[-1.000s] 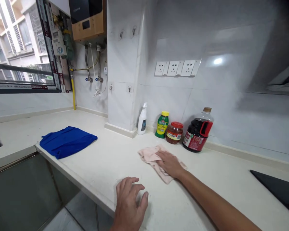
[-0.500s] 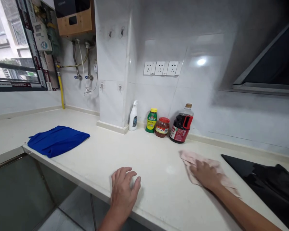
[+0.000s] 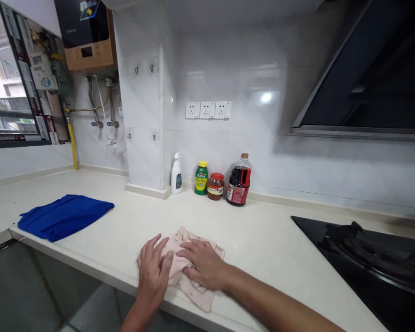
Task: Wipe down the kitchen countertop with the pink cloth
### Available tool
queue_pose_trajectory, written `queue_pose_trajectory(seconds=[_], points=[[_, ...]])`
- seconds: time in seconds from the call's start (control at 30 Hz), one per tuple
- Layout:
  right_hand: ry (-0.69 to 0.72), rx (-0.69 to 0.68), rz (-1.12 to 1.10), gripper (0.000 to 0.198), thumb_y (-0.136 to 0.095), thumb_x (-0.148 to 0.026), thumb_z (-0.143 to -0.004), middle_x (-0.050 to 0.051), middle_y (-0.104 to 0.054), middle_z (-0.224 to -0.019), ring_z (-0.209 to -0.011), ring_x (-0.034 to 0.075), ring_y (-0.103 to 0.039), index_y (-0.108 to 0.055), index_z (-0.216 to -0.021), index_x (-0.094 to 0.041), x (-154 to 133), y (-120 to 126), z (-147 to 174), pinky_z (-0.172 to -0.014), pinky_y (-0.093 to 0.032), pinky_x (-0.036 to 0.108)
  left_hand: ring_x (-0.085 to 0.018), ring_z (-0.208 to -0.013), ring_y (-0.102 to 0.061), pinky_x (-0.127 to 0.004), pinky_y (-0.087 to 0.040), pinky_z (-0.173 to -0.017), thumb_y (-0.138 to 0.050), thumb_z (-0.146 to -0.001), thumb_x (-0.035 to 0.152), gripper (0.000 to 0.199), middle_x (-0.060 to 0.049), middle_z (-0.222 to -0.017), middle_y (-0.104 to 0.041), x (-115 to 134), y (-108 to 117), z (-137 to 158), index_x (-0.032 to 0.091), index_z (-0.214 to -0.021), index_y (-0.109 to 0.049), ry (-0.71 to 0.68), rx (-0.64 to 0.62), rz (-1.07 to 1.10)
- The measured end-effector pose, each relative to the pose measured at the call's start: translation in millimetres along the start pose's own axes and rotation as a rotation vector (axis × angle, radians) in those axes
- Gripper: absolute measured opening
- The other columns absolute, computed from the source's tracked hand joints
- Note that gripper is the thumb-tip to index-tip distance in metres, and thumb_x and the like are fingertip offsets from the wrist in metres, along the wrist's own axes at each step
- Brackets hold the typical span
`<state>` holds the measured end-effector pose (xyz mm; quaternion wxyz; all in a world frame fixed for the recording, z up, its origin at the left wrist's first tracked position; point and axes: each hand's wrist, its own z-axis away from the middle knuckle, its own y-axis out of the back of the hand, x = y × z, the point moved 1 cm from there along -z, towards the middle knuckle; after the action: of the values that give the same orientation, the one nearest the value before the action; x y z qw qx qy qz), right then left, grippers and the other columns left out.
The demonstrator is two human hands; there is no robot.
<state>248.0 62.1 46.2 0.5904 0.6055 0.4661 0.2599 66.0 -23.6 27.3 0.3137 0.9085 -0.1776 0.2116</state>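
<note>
A pale pink cloth (image 3: pixel 193 295) lies crumpled on the white countertop (image 3: pixel 263 258), near its front edge. My right hand (image 3: pixel 205 265) presses down on this cloth, fingers over the top and thumb tucked into a fold. At the cloth's left edge is my left hand (image 3: pixel 154 267), fingers curved and apart, holding nothing; whether it touches the fabric I cannot tell. Farther left, a blue cloth (image 3: pixel 67 214) is spread by the counter's corner.
Along the wall stand a white spray bottle (image 3: pixel 176 175), a green bottle with yellow cap (image 3: pixel 201 179), a red-lidded jar (image 3: pixel 216 186) and a large dark sauce bottle (image 3: pixel 239 182). A black gas stove (image 3: pixel 332 240) is at right, below a range hood (image 3: pixel 366 92).
My right hand has moved left with the pink cloth, from near the stove to beside my left hand. The view has turned right, so the bottles appear farther left.
</note>
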Motion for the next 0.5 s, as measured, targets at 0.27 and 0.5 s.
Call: queue_pose_trajectory(seconds=[0.27, 0.5], points=[[-0.652, 0.104, 0.202, 0.053, -0.033, -0.044, -0.099, 0.009, -0.040, -0.155, -0.141, 0.029, -0.034, -0.045, -0.147, -0.023, 163.7, 54.1, 89.4, -0.113, -0.025, 0.051, -0.028, -0.117, -0.061, -0.051, -0.042, -0.102, -0.039, -0.096, 0.051, 0.043, -0.007, -0.116, -0.072, 2.5, -2.8, -7.7, 0.027, -0.099, -0.074, 0.060, -0.133, -0.007], [-1.041, 0.155, 0.351, 0.055, -0.028, -0.045, -0.099, 0.014, -0.047, -0.145, -0.128, 0.039, -0.043, -0.045, -0.147, -0.022, 200.8, 82.4, 204.3, -0.103, -0.033, 0.059, -0.029, -0.114, -0.062, -0.050, -0.039, -0.102, -0.040, -0.092, 0.055, 0.045, -0.007, -0.110, -0.074, 11.1, -0.9, -11.3, 0.025, -0.096, -0.072, 0.107, -0.185, -0.016]])
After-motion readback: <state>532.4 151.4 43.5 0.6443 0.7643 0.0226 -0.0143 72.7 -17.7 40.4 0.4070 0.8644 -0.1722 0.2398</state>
